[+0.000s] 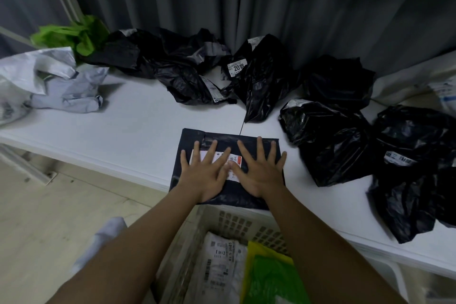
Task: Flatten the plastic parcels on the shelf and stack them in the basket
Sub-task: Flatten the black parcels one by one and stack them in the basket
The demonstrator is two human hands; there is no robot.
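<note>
A flat black plastic parcel (pixel 195 138) with a white label lies at the front edge of the white shelf (pixel 138 126). My left hand (pixel 206 171) and my right hand (pixel 261 169) press on it side by side, palms down and fingers spread straight. Below the shelf edge stands a beige lattice basket (pixel 237 223), holding a white labelled parcel (pixel 219 266) and a green and yellow one (pixel 269 276).
Crumpled black parcels lie at the back (pixel 177 69), centre (pixel 261 79) and right (pixel 330 140), (pixel 414 170). A white crumpled parcel (pixel 61 86) and a green bag (pixel 74 36) sit at the left. Grey curtains hang behind. Pale floor lies lower left.
</note>
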